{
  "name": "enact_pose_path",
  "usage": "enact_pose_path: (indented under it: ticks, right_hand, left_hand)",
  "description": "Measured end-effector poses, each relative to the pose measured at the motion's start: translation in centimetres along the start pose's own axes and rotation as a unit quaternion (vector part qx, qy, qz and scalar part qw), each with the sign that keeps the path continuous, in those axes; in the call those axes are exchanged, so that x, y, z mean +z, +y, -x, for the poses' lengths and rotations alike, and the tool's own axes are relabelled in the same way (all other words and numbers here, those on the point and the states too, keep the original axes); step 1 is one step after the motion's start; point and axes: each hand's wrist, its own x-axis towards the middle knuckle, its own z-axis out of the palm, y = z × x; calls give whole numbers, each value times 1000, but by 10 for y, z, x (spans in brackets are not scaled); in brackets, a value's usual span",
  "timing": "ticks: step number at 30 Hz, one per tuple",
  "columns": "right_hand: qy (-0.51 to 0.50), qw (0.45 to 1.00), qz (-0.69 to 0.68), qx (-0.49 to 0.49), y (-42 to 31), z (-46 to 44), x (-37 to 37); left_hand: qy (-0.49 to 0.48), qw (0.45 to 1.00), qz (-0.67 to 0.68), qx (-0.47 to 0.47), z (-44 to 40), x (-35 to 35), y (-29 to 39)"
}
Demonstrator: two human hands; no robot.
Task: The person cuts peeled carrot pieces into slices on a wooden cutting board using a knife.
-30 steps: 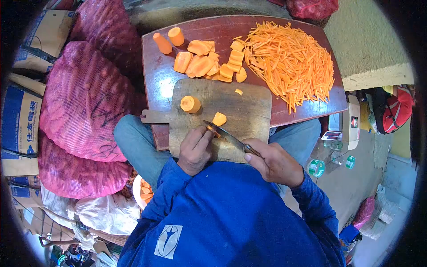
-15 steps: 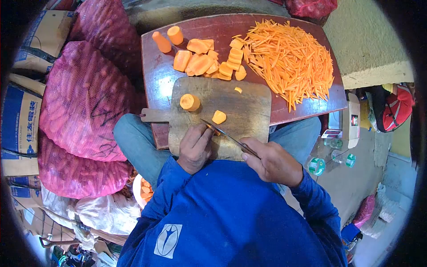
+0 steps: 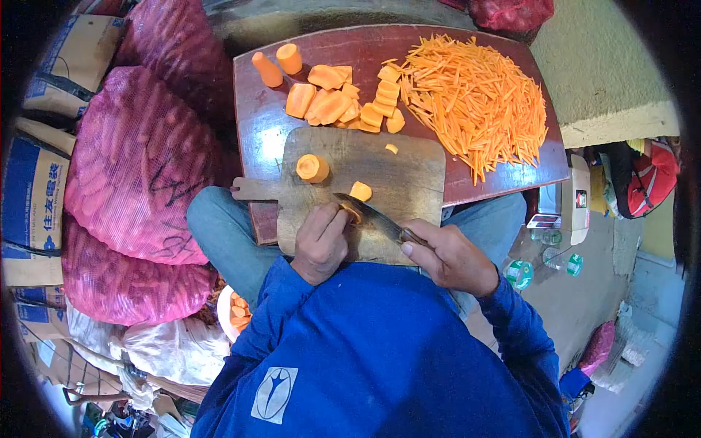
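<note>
My right hand (image 3: 451,257) is closed round the handle of a knife (image 3: 376,217), its blade reaching left over the wooden cutting board (image 3: 409,164). At the blade's tip, the fingers of my left hand (image 3: 321,241) are closed on a carrot piece (image 3: 353,212), mostly hidden by the fingers and knife. Just beyond the blade lies a short cut carrot chunk (image 3: 360,191). A thicker carrot stub (image 3: 312,168) stands on the board's left half, and a small carrot scrap (image 3: 391,148) rests near its far edge.
On the red table (image 3: 255,109) are a heap of carrot strips (image 3: 475,102), peeled carrot slabs (image 3: 328,106) and carrot slices (image 3: 385,95). Red mesh sacks (image 3: 139,168) stand at left beside a white bowl of carrots (image 3: 225,314). Plastic bottles (image 3: 519,274) are on the floor at right.
The knife blade has turned so more of its flat side shows, and my right hand has shifted slightly. My left hand stays in nearly the same place.
</note>
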Motion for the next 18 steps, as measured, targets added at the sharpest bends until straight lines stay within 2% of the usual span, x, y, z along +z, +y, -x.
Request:
enact_pose_path:
  ticks: [5, 10, 16, 18]
  right_hand:
    - [-15, 999, -34, 15, -4, -1, -5]
    - [-3, 999, -36, -19, -1, -1, -1]
    - [-9, 999, -27, 34, 3, -1, -6]
    - [-2, 999, -38, 13, 8, -2, 0]
  left_hand:
    - [-16, 1000, 9, -23, -2, -1, 3]
    - [-9, 999, 0, -32, 0, 1, 5]
    - [-15, 999, 7, -32, 3, 1, 2]
    - [-11, 1000, 6, -28, 3, 2, 1]
